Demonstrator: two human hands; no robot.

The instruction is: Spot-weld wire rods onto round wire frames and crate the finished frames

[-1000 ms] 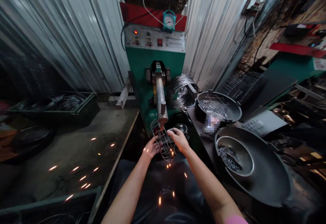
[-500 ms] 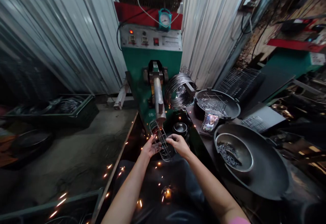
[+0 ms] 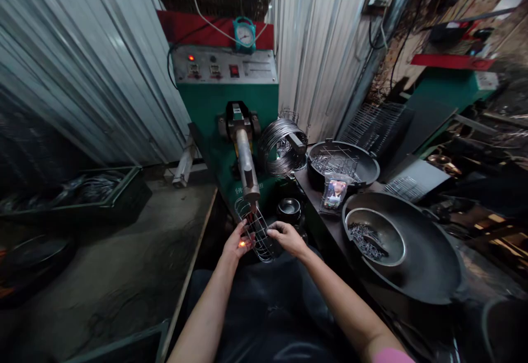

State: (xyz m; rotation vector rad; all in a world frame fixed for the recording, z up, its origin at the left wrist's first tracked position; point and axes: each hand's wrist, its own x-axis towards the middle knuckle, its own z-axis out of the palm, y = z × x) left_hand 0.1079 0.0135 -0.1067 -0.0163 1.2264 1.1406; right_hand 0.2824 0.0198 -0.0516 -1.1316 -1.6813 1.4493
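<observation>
Both edges of the wire cage [image 3: 262, 241] are gripped: left hand [image 3: 237, 244], palm upturned, clamps the left; right hand [image 3: 288, 238], back uppermost, pinches the right.

Shows grey gridwork on the wire basket [image 3: 260, 235] at lower centre, green on the mid-frame machine [image 3: 205, 109], red on its top band [image 3: 206, 24], striped silver on the upper-left wall [image 3: 103, 55], pink on the lower-right sleeve [image 3: 391, 355].
</observation>
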